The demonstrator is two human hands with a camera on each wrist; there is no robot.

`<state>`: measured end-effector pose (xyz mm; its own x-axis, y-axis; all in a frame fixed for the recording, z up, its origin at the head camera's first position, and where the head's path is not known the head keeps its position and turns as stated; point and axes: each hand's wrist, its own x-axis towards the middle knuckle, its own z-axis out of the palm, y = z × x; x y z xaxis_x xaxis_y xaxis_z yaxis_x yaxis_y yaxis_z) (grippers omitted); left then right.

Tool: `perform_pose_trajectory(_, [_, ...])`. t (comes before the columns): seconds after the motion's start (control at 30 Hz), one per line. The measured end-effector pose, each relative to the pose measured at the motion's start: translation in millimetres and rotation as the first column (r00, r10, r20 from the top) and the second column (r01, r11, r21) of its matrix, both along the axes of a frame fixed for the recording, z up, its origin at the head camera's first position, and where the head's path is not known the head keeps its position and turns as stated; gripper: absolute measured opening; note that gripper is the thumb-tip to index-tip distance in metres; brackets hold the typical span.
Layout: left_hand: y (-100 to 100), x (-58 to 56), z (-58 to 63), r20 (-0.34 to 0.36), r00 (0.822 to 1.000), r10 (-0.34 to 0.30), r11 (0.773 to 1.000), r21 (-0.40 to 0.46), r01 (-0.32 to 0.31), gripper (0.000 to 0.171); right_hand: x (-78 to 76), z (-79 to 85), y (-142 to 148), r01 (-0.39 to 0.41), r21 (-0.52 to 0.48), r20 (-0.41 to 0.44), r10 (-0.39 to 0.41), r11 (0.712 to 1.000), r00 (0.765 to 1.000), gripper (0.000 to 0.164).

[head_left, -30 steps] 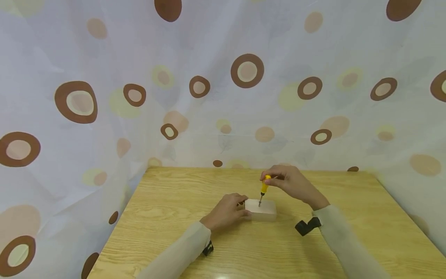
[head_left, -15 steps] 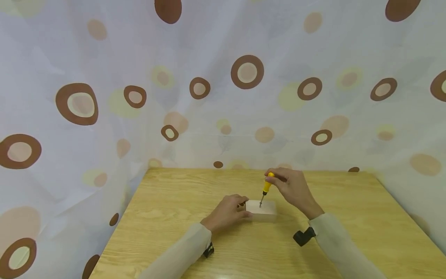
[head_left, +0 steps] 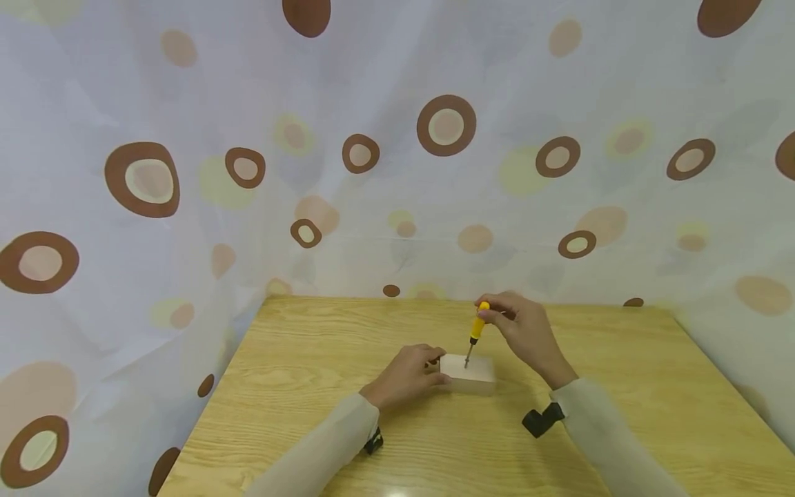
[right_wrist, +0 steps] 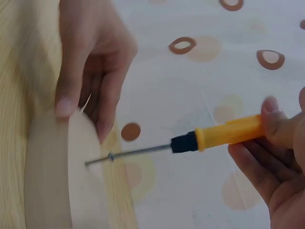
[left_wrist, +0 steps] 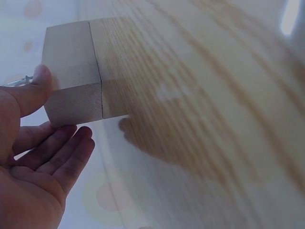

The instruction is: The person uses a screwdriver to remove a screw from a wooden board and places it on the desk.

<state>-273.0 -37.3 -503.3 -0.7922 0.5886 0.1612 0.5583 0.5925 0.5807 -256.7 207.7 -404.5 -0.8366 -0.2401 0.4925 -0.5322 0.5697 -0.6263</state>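
A table (head_left: pixel 298 352) with a light yellow-brown wood-grain top spreads across the lower part of the head view, the grain running mostly from side to side. One pale, rectangular block (head_left: pixel 477 378) lies flat on it, about midway between the table's left and right sides, a broad face upward. The glossy top mirrors the block in the left wrist view and catches a streak of light there

Soft, even light overall; white glare streaks the surface (left_wrist: pixel 205 119) in the left wrist view; the right wrist's block (right_wrist: pixel 88 200) looks blurred.
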Motion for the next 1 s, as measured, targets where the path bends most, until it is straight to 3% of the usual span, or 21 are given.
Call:
perform_pose_trajectory(0.07, [0.1, 0.4, 0.8, 0.0, 1.0, 0.002, 1.0, -0.001, -0.002, 0.054, -1.1, 1.7, 1.2, -0.038, 0.012, -0.005, 0.038, 0.999, 0.999, 0.016])
perform_pose_trajectory(0.2, [-0.2, 1.4, 2.7, 0.009, 1.0, 0.012, 1.0, 0.0, -0.012, 0.055, -2.8, 3.8, 4.0, -0.121, -0.037, 0.099, 0.124, 0.992, 0.987, 0.018])
perform_pose_trajectory(0.33, [0.2, 2.2, 3.1, 0.011, 1.0, 0.004, 1.0, -0.01, -0.004, 0.053, 0.8, -1.6, 4.7, -0.055, -0.098, 0.174, 0.071, 0.994, 0.982, 0.024])
perform_pose_trajectory(0.47, [0.9, 3.3, 4.3, 0.022, 1.0, 0.004, 1.0, -0.009, -0.004, 0.054, 4.2, -4.9, 1.0, 0.05, -0.114, 0.152, -0.032, 0.992, 0.988, 0.03])
perform_pose_trajectory(0.57, [1.5, 3.7, 5.3, 0.026, 1.0, 0.009, 1.0, -0.013, -0.009, 0.055, 5.4, -4.1, -0.2, 0.084, -0.131, 0.134, -0.066, 0.988, 0.989, 0.031])
perform_pose_trajectory(0.7, [2.3, 2.8, 4.9, 0.014, 1.0, 0.005, 1.0, -0.021, -0.004, 0.054, 4.4, -2.2, 4.0, 0.023, -0.127, 0.146, -0.004, 0.992, 0.989, 0.023])
perform_pose_trajectory(0.87, [1.9, 1.7, 4.2, -0.006, 1.0, 0.002, 1.0, -0.021, -0.002, 0.052, 1.2, -1.1, 9.2, -0.08, -0.16, 0.206, 0.113, 0.984, 0.972, 0.018])
perform_pose_trajectory(1.0, [2.2, 1.3, 3.0, -0.006, 1.0, -0.003, 1.0, -0.024, 0.003, 0.051, 3.6, -2.9, 5.1, -0.024, -0.133, 0.167, 0.046, 0.991, 0.985, 0.024])
